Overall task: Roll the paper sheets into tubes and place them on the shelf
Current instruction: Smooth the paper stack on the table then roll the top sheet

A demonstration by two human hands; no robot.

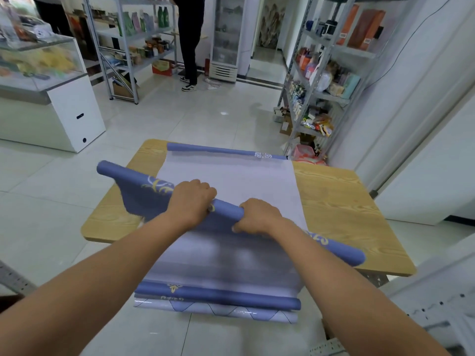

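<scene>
The left hand (191, 199) curls over the half-rolled blue tube (227, 211), which slants from the table's (334, 196) left edge toward its near right corner. The right hand (257, 217) grips it just beside, and the unrolled sheet (231, 176) lies beyond both, toward the far edge.

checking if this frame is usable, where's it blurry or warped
Head view: the blue-backed white paper sheet smears with motion blur near the camera; the left hand and right hand look fairly sharp; the grey metal shelf rack leans from wide-angle distortion; same view, a small glare spot marks the white tiled floor.
</scene>
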